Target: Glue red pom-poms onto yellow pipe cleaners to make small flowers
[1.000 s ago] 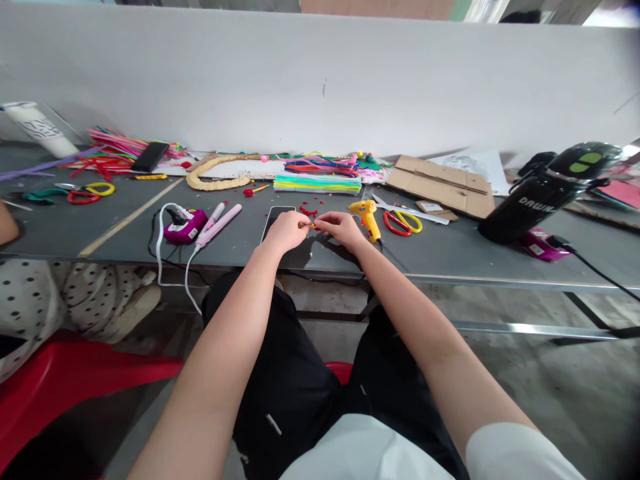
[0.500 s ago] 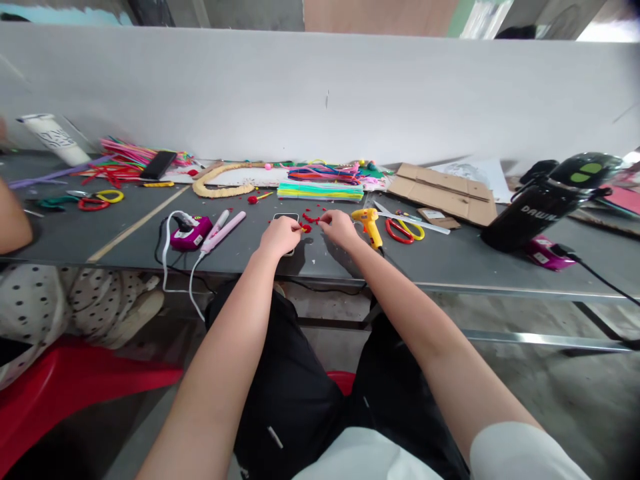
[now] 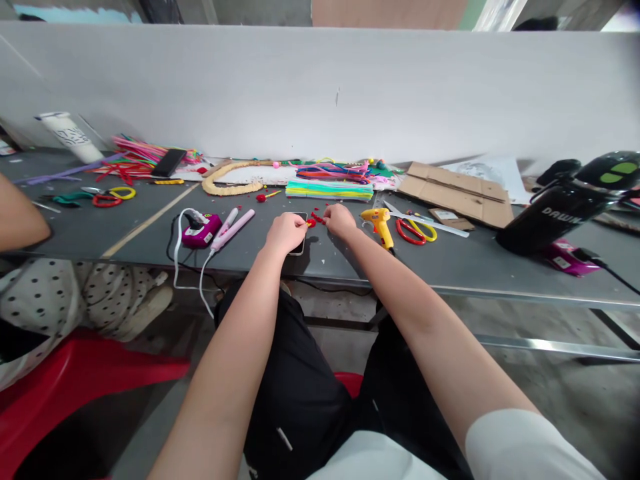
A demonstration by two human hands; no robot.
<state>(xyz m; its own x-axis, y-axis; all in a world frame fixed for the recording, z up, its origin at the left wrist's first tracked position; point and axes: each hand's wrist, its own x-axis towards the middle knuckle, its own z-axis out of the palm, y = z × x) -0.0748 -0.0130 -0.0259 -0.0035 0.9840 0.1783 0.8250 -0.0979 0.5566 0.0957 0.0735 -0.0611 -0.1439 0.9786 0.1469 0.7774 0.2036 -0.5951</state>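
My left hand [image 3: 287, 231] is closed in a pinch on a short yellow stem with a fuzzy red head [image 3: 311, 223]. It is held above a phone [image 3: 299, 248] lying on the table, partly hidden under the hand. Just to the right, my right hand [image 3: 341, 221] has its fingers pinched together beside small red fuzzy pieces [image 3: 319, 217]. What its fingertips hold, if anything, is too small to make out. A similar red-headed piece with a yellow stem [image 3: 262, 198] lies farther back on the table.
A yellow glue gun [image 3: 380, 225], scissors [image 3: 411, 232] and a black bottle [image 3: 555, 213] are on the right. A pink hair straightener [image 3: 233, 230] and purple power socket [image 3: 200, 231] lie left. Behind are pipe cleaners [image 3: 329, 191] and cardboard [image 3: 455, 192]. Another person's arm [image 3: 20, 217] is at far left.
The view has turned slightly left, so the table's things appear farther right. Both hands stay close together over the red pieces, the left still pinching the yellow stem.
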